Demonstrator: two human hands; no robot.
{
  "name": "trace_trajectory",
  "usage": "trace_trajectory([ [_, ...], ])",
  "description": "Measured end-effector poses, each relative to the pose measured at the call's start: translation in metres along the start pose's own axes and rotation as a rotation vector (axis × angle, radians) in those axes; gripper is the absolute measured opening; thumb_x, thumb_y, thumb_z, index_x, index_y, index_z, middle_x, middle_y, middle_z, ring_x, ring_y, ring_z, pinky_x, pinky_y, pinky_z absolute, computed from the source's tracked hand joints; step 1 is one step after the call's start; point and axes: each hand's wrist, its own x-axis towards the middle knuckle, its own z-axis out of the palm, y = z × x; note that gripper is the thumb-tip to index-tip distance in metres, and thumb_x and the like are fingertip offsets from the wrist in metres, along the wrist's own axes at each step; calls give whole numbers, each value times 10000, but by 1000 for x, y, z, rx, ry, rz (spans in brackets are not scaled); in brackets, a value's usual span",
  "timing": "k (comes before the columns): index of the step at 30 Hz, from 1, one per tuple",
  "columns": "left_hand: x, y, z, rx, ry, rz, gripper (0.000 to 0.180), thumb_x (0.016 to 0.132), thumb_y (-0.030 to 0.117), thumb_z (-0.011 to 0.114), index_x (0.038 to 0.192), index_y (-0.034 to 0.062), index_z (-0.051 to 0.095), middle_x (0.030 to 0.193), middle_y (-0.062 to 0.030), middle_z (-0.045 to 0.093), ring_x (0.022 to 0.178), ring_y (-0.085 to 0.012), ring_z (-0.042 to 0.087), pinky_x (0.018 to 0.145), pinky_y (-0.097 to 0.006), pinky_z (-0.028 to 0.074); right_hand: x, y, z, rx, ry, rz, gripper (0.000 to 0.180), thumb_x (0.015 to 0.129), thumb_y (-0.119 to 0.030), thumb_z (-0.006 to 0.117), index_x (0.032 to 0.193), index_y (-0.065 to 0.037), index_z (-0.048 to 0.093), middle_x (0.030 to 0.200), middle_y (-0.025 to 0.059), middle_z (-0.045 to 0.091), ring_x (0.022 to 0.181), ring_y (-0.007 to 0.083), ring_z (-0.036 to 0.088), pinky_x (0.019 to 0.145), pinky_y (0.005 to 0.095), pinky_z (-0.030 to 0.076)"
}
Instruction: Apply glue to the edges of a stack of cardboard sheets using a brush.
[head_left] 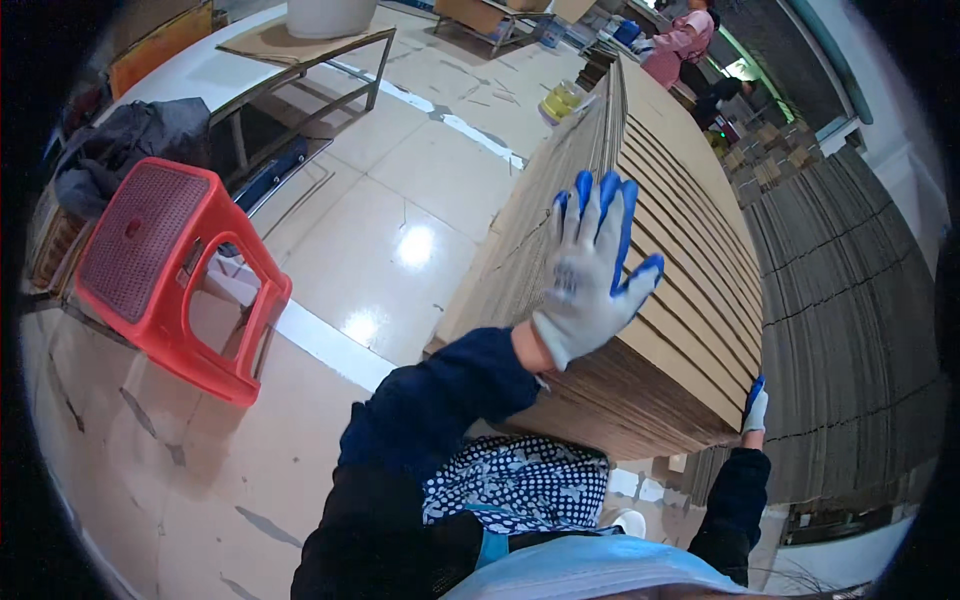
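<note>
the left hand (pixel 590 270), in a grey glove with blue-coated fingers, is spread wide and flat, its fingers fanned apart and laid against the top of a tall stack of flattened cardboard sheets (pixel 690 330). the stack stands upright on edge in the middle of the scene, running from near the person away toward the far right, its many thin edges showing as close brown lines. the right hand (pixel 755 408), gloved the same way, sits at the near right corner of the stack, touching its edge; whether its fingers are curled around the cardboard or only pressed to it cannot be told, since most of the hand is hidden. both forearms wear dark blue sleeves.

to the right of the stack stands a second bank of cardboard sheets (pixel 850 330), darker and in shade. on the left, well apart from the stack, a red plastic stool (pixel 170 270) stands on the glossy tiled floor (pixel 400 200). far off, another person in pink (pixel 685 40) works.
</note>
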Motion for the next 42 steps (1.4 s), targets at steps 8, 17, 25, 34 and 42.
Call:
trace_trajectory([
  [8, -22, -53, 26, -559, -440, -391, 653, 811, 282, 567, 1333, -2, 296, 1314, -243, 369, 1233, -403, 311, 1038, -427, 238, -3, -25, -9, -68, -82, 83, 631, 932, -469, 325, 1090, 103, 540, 983, 194, 627, 883, 295, 587, 764, 367, 440],
  [17, -24, -63, 27, -588, -378, -249, 576, 845, 164, 539, 1354, 37, 300, 1352, -173, 363, 1251, -299, 337, 1038, -339, 250, -23, -64, -18, -62, -71, 152, 594, 943, -443, 321, 1064, 82, 572, 924, 140, 642, 826, 255, 597, 694, 354, 445],
  [25, -31, -66, 29, -777, -314, -351, 650, 818, 170, 598, 1361, 18, 275, 1353, -173, 362, 1260, -263, 336, 1030, -316, 261, -25, -57, -9, 151, 20, 90, 619, 931, -468, 339, 1007, 96, 583, 875, 149, 641, 812, 251, 588, 694, 367, 455],
  [34, -36, -70, 37, -932, -274, -425, 712, 787, 191, 652, 1356, -8, 274, 1354, -166, 368, 1244, -241, 358, 1021, -297, 270, -10, -25, -6, -21, 55, 50, 624, 934, -461, 333, 969, 108, 587, 880, 234, 639, 784, 322, 605, 682, 400, 447],
  [42, -36, -71, 35, -983, -306, -463, 688, 809, 139, 629, 1368, 11, 250, 1370, -132, 335, 1257, -215, 326, 1015, -292, 289, -13, -30, -5, -20, 12, 142, 723, 906, -547, 300, 940, 116, 588, 870, 271, 624, 787, 352, 603, 673, 425, 433],
])
